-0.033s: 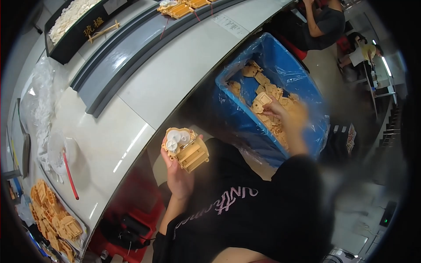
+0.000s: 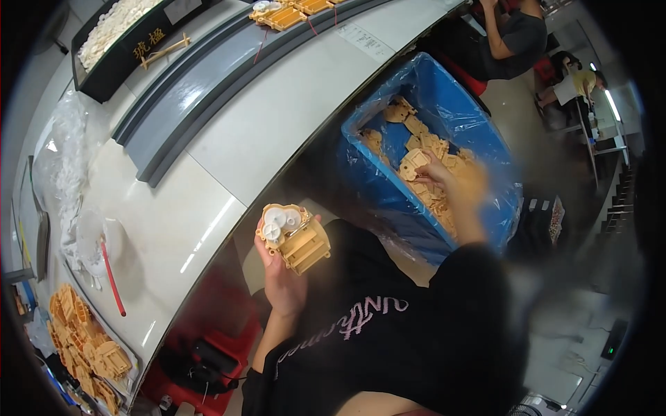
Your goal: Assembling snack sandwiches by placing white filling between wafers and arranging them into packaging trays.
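My left hand (image 2: pixel 283 286) is closed round a tan plastic housing (image 2: pixel 305 244), held up in front of my lap. White gears (image 2: pixel 277 220) sit in its rounded end, and the open squared compartments face up. My right hand (image 2: pixel 437 170) reaches into a blue bin (image 2: pixel 444 76) on my right. Its fingers grip a tan plastic cover (image 2: pixel 414 163), flat with a rounded outline, above a heap of similar tan parts (image 2: pixel 430 142). A clear plastic liner drapes over the bin's rim.
A curved grey conveyor track (image 2: pixel 187 97) crosses the white table, carrying orange housings (image 2: pixel 288 15) at its far end. A black tray (image 2: pixel 104 76) holds small white parts. Nearer lie a plastic tub (image 2: pixel 94 239), a red stick (image 2: pixel 112 281) and piled tan housings (image 2: pixel 83 340). Another person (image 2: pixel 513 48) sits beyond the bin.
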`<state>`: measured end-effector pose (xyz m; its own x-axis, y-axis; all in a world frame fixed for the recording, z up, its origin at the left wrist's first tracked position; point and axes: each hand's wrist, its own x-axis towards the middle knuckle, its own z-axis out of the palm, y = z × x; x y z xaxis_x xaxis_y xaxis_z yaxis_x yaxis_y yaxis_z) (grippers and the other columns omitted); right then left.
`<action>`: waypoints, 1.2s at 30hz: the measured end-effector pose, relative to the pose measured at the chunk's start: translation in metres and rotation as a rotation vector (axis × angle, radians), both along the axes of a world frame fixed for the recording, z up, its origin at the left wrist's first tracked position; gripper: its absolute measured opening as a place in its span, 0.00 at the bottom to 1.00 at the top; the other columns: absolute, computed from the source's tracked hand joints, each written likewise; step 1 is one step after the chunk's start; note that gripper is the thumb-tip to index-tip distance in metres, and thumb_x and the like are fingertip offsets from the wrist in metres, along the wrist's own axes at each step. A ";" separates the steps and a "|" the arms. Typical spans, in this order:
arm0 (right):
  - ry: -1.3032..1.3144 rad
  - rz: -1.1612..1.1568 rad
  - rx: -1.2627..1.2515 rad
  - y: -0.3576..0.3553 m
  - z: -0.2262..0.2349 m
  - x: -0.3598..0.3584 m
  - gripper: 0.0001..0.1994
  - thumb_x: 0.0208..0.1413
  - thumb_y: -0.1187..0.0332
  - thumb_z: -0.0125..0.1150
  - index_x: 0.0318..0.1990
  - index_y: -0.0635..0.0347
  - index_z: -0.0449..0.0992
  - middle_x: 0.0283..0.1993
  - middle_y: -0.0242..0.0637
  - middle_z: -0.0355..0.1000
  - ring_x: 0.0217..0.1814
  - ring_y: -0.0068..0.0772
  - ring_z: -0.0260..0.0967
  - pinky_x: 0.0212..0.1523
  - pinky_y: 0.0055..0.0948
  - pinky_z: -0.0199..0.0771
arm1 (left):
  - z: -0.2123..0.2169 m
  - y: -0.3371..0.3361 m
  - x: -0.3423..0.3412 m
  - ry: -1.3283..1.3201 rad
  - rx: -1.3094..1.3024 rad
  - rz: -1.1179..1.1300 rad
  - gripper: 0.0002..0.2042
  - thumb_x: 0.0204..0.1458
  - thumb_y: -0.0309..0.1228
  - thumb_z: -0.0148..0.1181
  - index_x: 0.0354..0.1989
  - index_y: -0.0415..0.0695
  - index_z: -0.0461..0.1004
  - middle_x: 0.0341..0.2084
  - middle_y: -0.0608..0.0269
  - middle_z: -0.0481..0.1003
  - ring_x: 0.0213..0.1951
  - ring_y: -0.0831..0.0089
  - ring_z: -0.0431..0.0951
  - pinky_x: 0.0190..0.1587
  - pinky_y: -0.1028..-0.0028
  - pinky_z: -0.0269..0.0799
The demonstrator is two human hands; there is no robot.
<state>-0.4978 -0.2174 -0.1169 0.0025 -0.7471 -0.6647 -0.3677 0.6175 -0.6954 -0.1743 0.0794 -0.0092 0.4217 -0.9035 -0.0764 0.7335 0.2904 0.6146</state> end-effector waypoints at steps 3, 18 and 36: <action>0.062 0.259 -0.074 -0.009 -0.016 0.012 0.31 0.43 0.83 0.60 0.59 0.62 0.59 0.44 0.44 0.70 0.33 0.30 0.73 0.30 0.28 0.76 | -0.006 0.008 0.003 -0.028 0.021 0.040 0.31 0.58 0.43 0.44 0.67 0.47 0.43 0.62 0.49 0.56 0.63 0.44 0.57 0.66 0.51 0.50; 0.543 0.528 -1.003 0.048 0.138 0.081 0.19 0.52 0.79 0.57 0.53 0.61 0.67 0.44 0.43 0.73 0.48 0.32 0.72 0.43 0.28 0.72 | -0.004 0.011 0.004 0.183 0.076 0.069 0.34 0.56 0.35 0.46 0.69 0.48 0.37 0.65 0.55 0.50 0.66 0.60 0.52 0.65 0.60 0.51; -0.634 0.325 -0.488 0.212 0.144 0.232 0.07 0.58 0.77 0.55 0.42 0.66 0.65 0.37 0.38 0.73 0.37 0.18 0.71 0.38 0.17 0.70 | -0.012 -0.006 -0.005 0.191 -0.064 0.148 0.39 0.52 0.44 0.51 0.68 0.52 0.36 0.66 0.58 0.45 0.68 0.61 0.45 0.67 0.60 0.41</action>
<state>-0.2654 -0.0058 0.0270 0.5273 -0.8467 -0.0711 0.0727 0.1283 -0.9891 -0.1797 0.0735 -0.0215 0.5334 -0.8384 -0.1118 0.7808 0.4373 0.4461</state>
